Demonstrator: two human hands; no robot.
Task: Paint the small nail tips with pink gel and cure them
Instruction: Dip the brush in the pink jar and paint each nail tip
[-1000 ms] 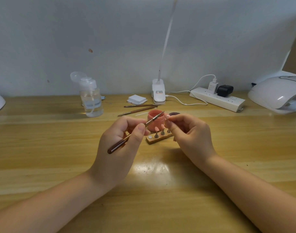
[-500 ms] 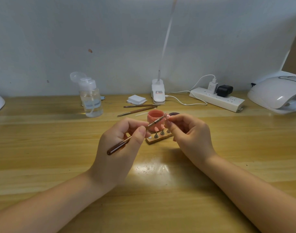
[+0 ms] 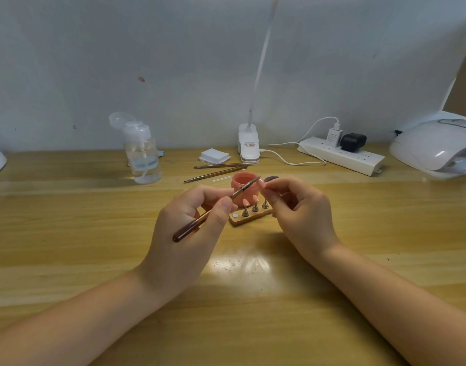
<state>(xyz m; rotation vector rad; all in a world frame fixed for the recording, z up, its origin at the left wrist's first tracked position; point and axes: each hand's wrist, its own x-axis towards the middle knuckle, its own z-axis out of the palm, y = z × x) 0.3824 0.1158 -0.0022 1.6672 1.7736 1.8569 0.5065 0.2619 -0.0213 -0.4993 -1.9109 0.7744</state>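
Left hand point(image 3: 189, 233): fingers curled round a slim brush point(image 3: 213, 210), thumb pressed along the handle; glossy dark-brown handle low and left, metal ferrule and bristle tip raised up and right, long axis diagonal, tip over the pink gel jar point(image 3: 244, 188). Right hand point(image 3: 300, 212): fingers curled, thumb and forefinger pinching a small pink nail tip point(image 3: 262, 184) just beside the bristle tip. Jar: round, matte pink, lid off, upright on the wooden tabletop point(image 3: 94, 233). Directly before the jar, between both hands: short wooden holder block point(image 3: 249, 216), long axis rising slightly to the right, carrying small conical metal stands, at least two capped with pink tips, and one flat silvery disc at the left end. Behind: two spare brushes point(image 3: 218, 170) lying nearly flat, clear pump bottle point(image 3: 143, 157), white pad stack point(image 3: 214, 155), white clip lamp point(image 3: 249, 143), white power strip point(image 3: 340, 153), white domed curing lamp point(image 3: 435, 146) far right.
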